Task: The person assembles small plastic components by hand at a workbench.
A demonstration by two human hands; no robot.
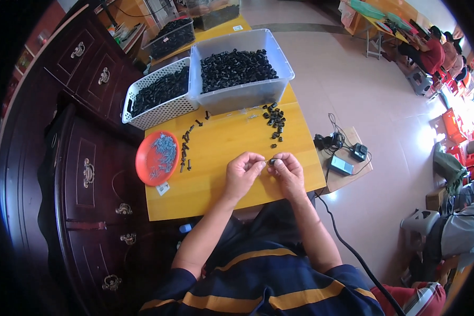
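Observation:
Above the near part of the yellow table (221, 142), my two hands are close together. Between the thumb and forefinger of my right hand (291, 178) is a small black plastic part (272, 162). The fingertips of my left hand (241, 175) are pinched together just beside it; whatever they hold is too small to make out. Beyond my right hand lies a loose cluster of short black parts (274, 117). Left of my left hand, longer black pieces (185, 145) lie in a rough row, alongside an orange-red plate (140, 164) of small silvery screws (165, 151).
A clear plastic bin (237, 97) of black parts and a white perforated basket (163, 113) of black pieces stand at the table's far side. Dark wooden drawers (89, 158) flank the left. To the right, a low board (347, 179) carries chargers and cables. Other people sit farther right.

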